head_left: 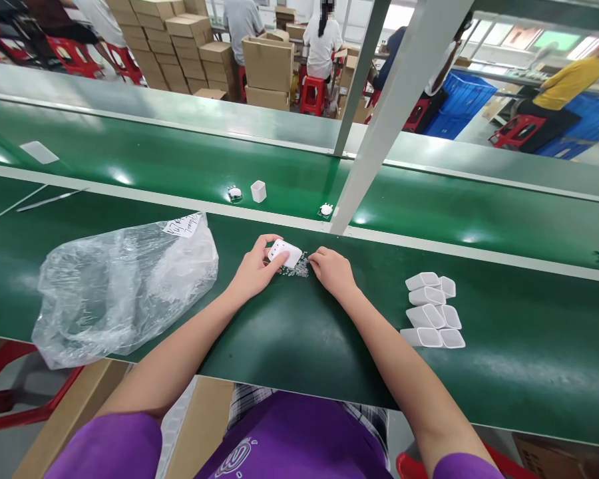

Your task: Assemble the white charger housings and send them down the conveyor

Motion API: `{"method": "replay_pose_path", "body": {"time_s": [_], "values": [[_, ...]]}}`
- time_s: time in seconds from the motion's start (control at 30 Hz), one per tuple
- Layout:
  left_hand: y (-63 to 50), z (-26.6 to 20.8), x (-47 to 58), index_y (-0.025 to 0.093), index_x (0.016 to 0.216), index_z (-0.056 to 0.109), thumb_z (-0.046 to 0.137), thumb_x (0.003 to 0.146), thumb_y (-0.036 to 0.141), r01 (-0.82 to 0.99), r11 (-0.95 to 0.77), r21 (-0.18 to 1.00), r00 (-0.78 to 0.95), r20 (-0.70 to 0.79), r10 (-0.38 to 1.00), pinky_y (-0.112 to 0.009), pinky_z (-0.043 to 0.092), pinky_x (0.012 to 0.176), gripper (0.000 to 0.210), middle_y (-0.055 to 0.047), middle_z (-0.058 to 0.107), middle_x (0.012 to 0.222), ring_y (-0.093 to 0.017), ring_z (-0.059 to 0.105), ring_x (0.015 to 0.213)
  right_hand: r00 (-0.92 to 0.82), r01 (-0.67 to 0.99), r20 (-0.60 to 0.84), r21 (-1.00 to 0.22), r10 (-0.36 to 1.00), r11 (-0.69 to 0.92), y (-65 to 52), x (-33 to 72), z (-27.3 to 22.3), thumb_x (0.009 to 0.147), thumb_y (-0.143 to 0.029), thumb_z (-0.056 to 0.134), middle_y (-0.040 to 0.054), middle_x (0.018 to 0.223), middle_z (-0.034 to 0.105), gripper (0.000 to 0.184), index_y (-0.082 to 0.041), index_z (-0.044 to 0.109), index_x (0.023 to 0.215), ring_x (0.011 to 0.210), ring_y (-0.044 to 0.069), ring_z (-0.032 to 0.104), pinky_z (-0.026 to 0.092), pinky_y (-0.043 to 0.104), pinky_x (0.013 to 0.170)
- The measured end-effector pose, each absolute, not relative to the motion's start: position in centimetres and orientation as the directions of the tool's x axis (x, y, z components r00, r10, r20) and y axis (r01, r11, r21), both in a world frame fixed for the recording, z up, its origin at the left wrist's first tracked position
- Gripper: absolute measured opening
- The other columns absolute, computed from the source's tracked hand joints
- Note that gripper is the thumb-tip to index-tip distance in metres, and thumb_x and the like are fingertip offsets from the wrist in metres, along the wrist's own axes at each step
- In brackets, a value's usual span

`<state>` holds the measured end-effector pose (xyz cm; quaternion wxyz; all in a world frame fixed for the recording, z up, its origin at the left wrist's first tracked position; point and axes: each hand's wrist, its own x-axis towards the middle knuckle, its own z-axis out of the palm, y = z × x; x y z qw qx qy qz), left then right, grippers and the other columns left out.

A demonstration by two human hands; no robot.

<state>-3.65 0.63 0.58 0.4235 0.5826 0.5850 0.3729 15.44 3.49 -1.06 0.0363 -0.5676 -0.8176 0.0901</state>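
My left hand [255,267] grips a white plastic housing [285,253] with small dark holes in its face, held tilted over the green table. Beneath and beside it lies a small heap of clear plastic bits [299,267]. At the right edge of that heap, my right hand [332,269] has its thumb and forefinger pinched together; whatever is between the fingertips is too small to make out. To the left rests a large clear plastic bag [130,286] with a handwritten label and pale contents. Several white open-ended housings [426,316] stand grouped at the right.
Behind the table runs a green conveyor belt [180,169] carrying a white cup-shaped housing [258,191] and small white parts on boards [326,210]. A white metal post [379,133] rises ahead, right of centre. People and stacked cartons [180,46] are farther back.
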Motion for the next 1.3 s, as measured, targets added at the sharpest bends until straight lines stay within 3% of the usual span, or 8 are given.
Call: {"method": "replay_pose_path", "body": {"time_s": [0.27,0.63,0.77,0.83,0.97,1.07,1.3], "values": [[0.2,0.1,-3.1,0.023,0.107,0.049,0.058,0.082,0.052,0.387,0.054,0.920,0.102,-0.102,0.990,-0.030,0.051,0.066,0.040,0.001,0.074,0.079,-0.019,0.069,0.066,-0.426,0.898,-0.029,-0.136,0.904,0.419,3.2,15.6,-0.7,0.098,-0.017,0.046,0.0099,0.107,0.068,0.022,-0.020,0.067,0.102,0.100,0.021,0.062,0.047,0.028,0.073],[0.4,-0.4,-3.1,0.022,0.106,0.051,0.062,0.080,0.052,0.351,0.090,0.932,0.104,-0.134,0.986,-0.034,0.052,0.072,0.041,0.000,0.073,0.081,-0.019,0.069,0.067,-0.398,0.895,0.007,-0.220,0.918,0.389,3.4,15.2,-1.1,0.097,-0.019,0.047,0.0102,0.101,0.067,0.021,-0.020,0.068,0.096,0.095,0.022,0.063,0.048,0.029,0.069],[0.4,-0.6,-2.8,0.021,0.103,0.052,0.065,0.076,0.050,0.210,0.121,0.970,0.123,-0.150,0.981,-0.035,0.054,0.074,0.042,-0.001,0.072,0.080,-0.020,0.069,0.073,-0.383,0.884,0.037,-0.275,0.923,0.378,2.8,15.7,-0.9,0.095,-0.019,0.049,0.0091,0.096,0.066,0.018,-0.018,0.067,0.094,0.089,0.020,0.063,0.049,0.028,0.070],[0.2,-0.3,-2.4,0.020,0.099,0.052,0.069,0.073,0.050,0.094,0.148,0.985,0.159,-0.161,0.974,-0.034,0.055,0.074,0.043,-0.003,0.073,0.083,-0.020,0.069,0.079,-0.376,0.855,0.093,-0.349,0.922,0.384,1.9,16.4,-0.6,0.096,-0.021,0.049,0.0067,0.094,0.066,0.017,-0.018,0.065,0.096,0.082,0.017,0.063,0.050,0.027,0.070],[-0.9,0.4,-1.4,0.020,0.094,0.052,0.074,0.067,0.044,-0.086,0.233,0.969,0.280,-0.201,0.939,-0.031,0.055,0.072,0.043,-0.004,0.074,0.087,-0.019,0.069,0.080,-0.300,0.644,0.382,-0.595,0.874,0.482,-0.4,17.5,0.0,0.096,-0.026,0.048,0.0045,0.089,0.065,0.017,-0.020,0.063,0.092,0.070,0.013,0.059,0.050,0.025,0.064],[-1.6,0.6,-1.1,0.020,0.095,0.053,0.076,0.067,0.041,-0.138,0.260,0.956,0.317,-0.206,0.926,-0.031,0.055,0.072,0.042,-0.002,0.073,0.081,-0.018,0.068,0.074,-0.259,0.595,0.481,-0.603,0.837,0.531,-1.6,17.7,0.0,0.097,-0.027,0.048,0.0050,0.087,0.065,0.018,-0.020,0.063,0.089,0.067,0.013,0.058,0.049,0.026,0.062],[-1.8,0.3,-1.1,0.021,0.094,0.055,0.073,0.070,0.041,-0.133,0.273,0.953,0.337,-0.215,0.916,-0.031,0.055,0.071,0.037,-0.003,0.074,0.085,-0.020,0.069,0.079,-0.263,0.603,0.488,-0.590,0.832,0.537,-1.9,17.8,-0.6,0.098,-0.029,0.047,0.0056,0.087,0.066,0.020,-0.021,0.064,0.089,0.067,0.013,0.058,0.049,0.026,0.062]]}}
